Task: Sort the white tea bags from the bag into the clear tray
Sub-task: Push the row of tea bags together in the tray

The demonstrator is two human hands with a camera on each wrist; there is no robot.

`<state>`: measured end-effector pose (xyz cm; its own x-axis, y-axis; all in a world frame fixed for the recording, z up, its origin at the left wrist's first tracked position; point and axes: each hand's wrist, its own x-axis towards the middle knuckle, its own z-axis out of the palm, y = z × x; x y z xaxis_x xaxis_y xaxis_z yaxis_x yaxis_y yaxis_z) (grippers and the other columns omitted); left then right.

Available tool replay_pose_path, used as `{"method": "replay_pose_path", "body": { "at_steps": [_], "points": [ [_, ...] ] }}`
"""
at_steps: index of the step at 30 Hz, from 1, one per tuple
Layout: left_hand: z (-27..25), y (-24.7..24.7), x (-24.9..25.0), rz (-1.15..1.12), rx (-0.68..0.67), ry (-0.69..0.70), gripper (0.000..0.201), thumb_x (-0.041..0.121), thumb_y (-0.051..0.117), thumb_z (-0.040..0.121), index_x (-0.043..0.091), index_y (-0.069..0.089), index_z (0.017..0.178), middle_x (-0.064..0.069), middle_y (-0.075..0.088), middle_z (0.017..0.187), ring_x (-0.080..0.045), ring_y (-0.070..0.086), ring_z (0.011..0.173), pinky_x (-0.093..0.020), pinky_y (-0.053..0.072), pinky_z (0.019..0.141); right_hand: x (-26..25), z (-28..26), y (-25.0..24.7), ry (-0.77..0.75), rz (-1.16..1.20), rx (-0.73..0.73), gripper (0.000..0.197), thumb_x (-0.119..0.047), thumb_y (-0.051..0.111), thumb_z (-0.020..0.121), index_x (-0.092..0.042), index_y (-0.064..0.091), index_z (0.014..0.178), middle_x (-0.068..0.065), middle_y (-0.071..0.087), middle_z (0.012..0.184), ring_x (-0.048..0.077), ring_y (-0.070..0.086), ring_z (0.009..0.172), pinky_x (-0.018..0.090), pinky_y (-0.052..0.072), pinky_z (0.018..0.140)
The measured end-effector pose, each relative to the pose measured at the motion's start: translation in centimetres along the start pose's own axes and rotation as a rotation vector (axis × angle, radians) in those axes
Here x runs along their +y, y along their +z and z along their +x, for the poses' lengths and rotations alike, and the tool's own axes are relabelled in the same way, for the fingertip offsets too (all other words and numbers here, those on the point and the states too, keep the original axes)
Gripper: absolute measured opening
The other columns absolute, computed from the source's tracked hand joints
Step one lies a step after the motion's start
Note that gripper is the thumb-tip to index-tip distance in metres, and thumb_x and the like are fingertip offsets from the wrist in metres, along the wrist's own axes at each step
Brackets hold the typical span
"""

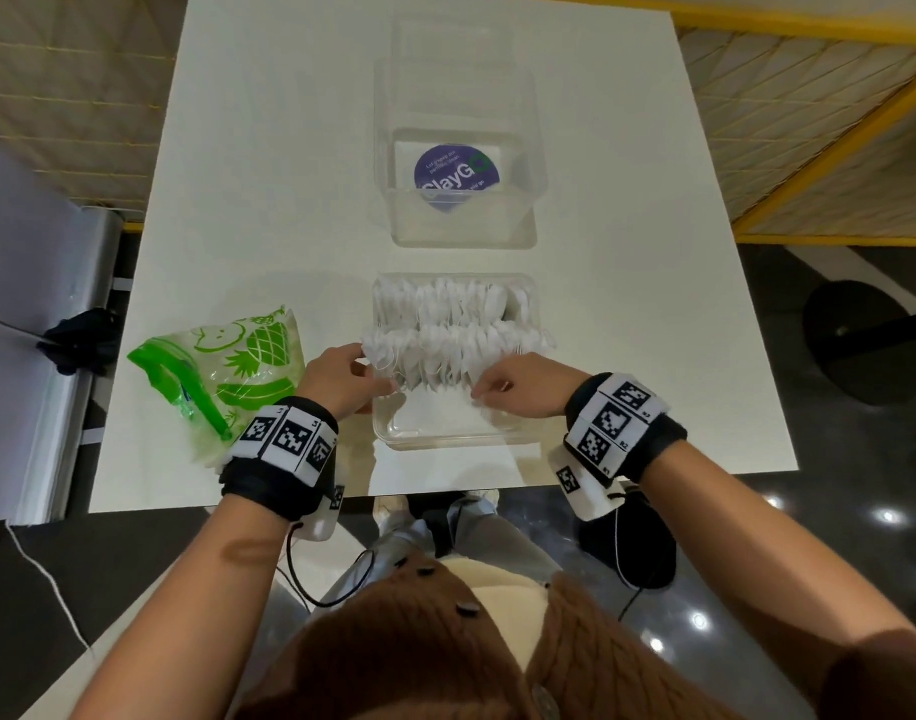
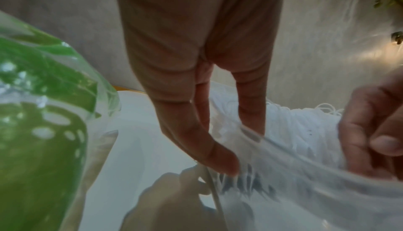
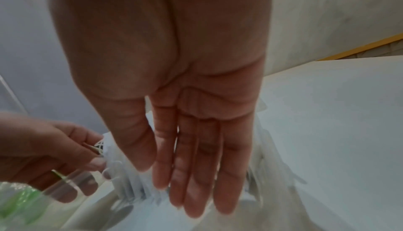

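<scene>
A clear tray [image 1: 445, 440] sits on the white table [image 1: 268, 189] in front of me. A far row of white tea bags [image 1: 455, 304] stands in it. A second row of tea bags [image 1: 458, 350] is held over the tray's middle between my two hands. My left hand [image 1: 341, 379] pinches that row's left end, thumb on the bags and strings [image 3: 99, 146]. My right hand [image 1: 505, 387] presses its straight fingers [image 3: 196, 174] against the right end. The green-printed plastic bag [image 1: 227, 366] lies crumpled to the left of the tray.
A taller clear box [image 1: 455, 220] with a purple round sticker stands just behind the tray. The table's near edge is close under my wrists. A grey counter [image 1: 24, 304] flanks the table on the left, and a black stand base [image 1: 861, 335] sits on the floor at right.
</scene>
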<state>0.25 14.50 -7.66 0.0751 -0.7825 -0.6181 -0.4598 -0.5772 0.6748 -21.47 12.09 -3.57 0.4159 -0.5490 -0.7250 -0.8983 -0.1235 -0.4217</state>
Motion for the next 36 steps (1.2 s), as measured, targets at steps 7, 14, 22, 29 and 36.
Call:
{"method": "replay_pose_path", "body": {
  "at_steps": [7, 14, 22, 29, 36],
  "points": [
    [-2.4, -0.4, 1.7, 0.077, 0.104, -0.031, 0.070, 0.030, 0.075, 0.077, 0.006, 0.044, 0.136, -0.011, 0.060, 0.116, -0.029, 0.060, 0.105, -0.043, 0.048, 0.096, 0.7, -1.1, -0.4, -0.102, 0.036, -0.003, 0.028, -0.022, 0.046, 0.097, -0.011, 0.060, 0.119, 0.003, 0.061, 0.120, 0.016, 0.055, 0.108, 0.019, 0.038, 0.086],
    [-8.0, -3.3, 0.0, -0.035, 0.649, 0.205, 0.043, 0.018, 0.068, 0.084, 0.014, 0.056, 0.126, -0.005, 0.059, 0.108, -0.021, 0.054, 0.101, -0.022, 0.045, 0.085, -4.6, -0.2, -0.6, -0.364, 0.345, 0.108, 0.032, -0.019, 0.050, 0.094, -0.019, 0.054, 0.126, -0.003, 0.059, 0.103, 0.015, 0.059, 0.096, 0.020, 0.045, 0.085],
    [-5.9, -5.3, -5.3, 0.023, 0.484, -0.162, 0.113, 0.017, 0.081, 0.069, 0.033, 0.003, 0.149, -0.022, 0.020, 0.150, -0.036, 0.027, 0.137, -0.044, 0.028, 0.110, -13.2, 3.8, 3.2, -0.472, 0.414, 0.048, 0.088, -0.014, 0.069, 0.083, -0.020, 0.011, 0.149, 0.008, 0.022, 0.153, 0.020, 0.022, 0.141, 0.025, 0.024, 0.108],
    [-6.9, -7.9, -7.8, -0.301, 0.479, -0.006, 0.054, -0.010, 0.050, 0.083, 0.020, 0.050, 0.128, -0.011, 0.054, 0.113, -0.031, 0.058, 0.096, -0.040, 0.054, 0.079, -16.7, 5.9, 6.1, -0.362, 0.142, 0.133, 0.124, -0.032, 0.084, 0.064, -0.042, -0.010, 0.145, 0.011, -0.025, 0.153, 0.035, -0.018, 0.142, 0.051, 0.005, 0.116],
    [-10.1, -8.5, -4.1, -0.750, 0.084, 0.243, 0.044, -0.024, 0.035, 0.079, 0.008, 0.065, 0.084, -0.005, 0.067, 0.081, -0.018, 0.065, 0.077, -0.027, 0.055, 0.058, -16.9, 3.2, 4.4, -0.639, 0.335, 0.299, 0.097, -0.021, 0.084, 0.065, -0.023, 0.029, 0.144, 0.011, 0.036, 0.142, 0.021, 0.034, 0.132, 0.029, 0.030, 0.109]
  ]
}}
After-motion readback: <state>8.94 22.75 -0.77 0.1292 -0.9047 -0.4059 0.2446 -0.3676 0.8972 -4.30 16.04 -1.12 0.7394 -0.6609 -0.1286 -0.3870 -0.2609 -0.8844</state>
